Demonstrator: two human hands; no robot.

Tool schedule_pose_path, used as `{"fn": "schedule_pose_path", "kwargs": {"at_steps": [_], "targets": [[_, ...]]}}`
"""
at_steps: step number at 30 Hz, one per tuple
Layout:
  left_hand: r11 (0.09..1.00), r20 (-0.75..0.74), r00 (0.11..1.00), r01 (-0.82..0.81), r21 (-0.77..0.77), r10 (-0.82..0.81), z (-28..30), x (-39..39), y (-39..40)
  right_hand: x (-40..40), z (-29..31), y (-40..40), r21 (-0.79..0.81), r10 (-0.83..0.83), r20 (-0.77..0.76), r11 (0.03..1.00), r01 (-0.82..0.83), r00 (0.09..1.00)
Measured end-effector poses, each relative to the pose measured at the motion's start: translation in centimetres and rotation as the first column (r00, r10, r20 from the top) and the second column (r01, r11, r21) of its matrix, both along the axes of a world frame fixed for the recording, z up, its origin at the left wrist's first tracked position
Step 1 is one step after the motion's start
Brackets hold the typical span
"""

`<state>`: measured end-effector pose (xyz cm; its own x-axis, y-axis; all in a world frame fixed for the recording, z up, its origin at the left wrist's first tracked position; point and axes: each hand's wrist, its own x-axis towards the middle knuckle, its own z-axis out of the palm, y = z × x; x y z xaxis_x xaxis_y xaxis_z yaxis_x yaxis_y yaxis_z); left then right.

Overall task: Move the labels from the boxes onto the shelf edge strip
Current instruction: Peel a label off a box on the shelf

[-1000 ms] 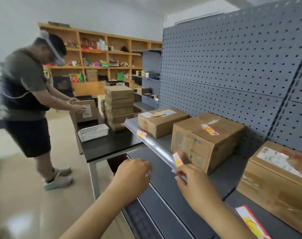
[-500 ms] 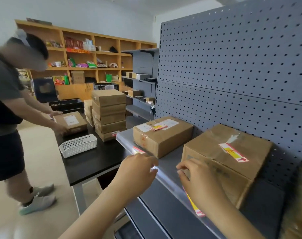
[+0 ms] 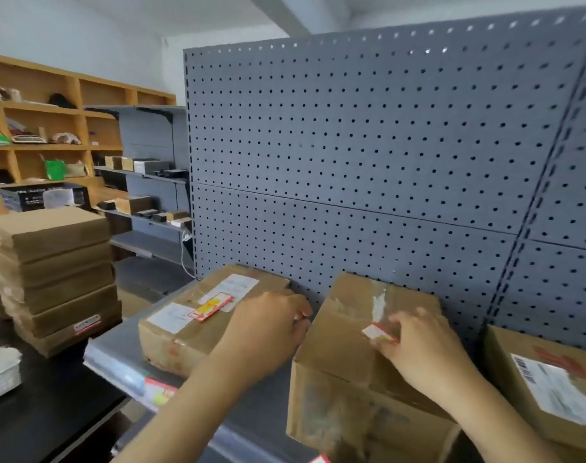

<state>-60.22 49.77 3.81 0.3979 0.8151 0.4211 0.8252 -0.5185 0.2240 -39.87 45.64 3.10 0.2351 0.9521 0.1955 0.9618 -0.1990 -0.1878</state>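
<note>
Here, the right hand (image 3: 418,345) pinches a red-and-white label (image 3: 380,333) on top of the middle box (image 3: 358,365). The left hand (image 3: 268,325), loosely curled and holding nothing, rests against that box's left side. Another label (image 3: 212,306) lies on the left box (image 3: 198,322); one (image 3: 159,392) sits in the shelf edge strip (image 3: 117,372).

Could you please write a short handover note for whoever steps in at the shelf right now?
Right hand: on top of the middle box, fingers pinching its red-and-yellow label.
Left hand: empty, resting at the left edge of that box.
Left box: its label lies on top, untouched.
Shelf edge strip: one label already in it near the left end; another shows at the bottom edge of the view.
Left to do: move the middle box's label to the strip, then the left box's. The right box shows only a shipping sticker.
</note>
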Motion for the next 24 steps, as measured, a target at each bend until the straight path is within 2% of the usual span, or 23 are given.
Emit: {"fn": "schedule_pose_path", "kwargs": {"at_steps": [3,6,9,14,24], "targets": [[0.992,0.007,0.992,0.124,-0.022,-0.124,0.3,0.7,2.3,0.1,0.1,0.3,-0.111,-0.140,0.001,0.984,0.139,0.990],[0.974,0.006,0.974,0.226,-0.030,-0.226,0.6,1.1,4.1,0.1,0.1,0.8,-0.141,-0.216,0.006,0.967,0.215,0.976],[0.952,-0.002,0.952,0.304,-0.033,-0.305,0.7,1.1,5.1,-0.5,1.0,0.7,-0.191,-0.269,-0.106,0.950,0.246,0.957],[0.919,-0.020,0.919,0.392,-0.034,-0.393,0.5,1.4,5.8,-1.2,1.0,0.5,-0.024,-0.302,-0.238,0.952,0.305,0.923],[0.887,-0.058,0.885,0.461,-0.028,-0.462,0.0,3.0,5.3,-1.1,0.4,-1.2,0.165,-0.272,-0.310,0.928,0.333,0.911]]}}
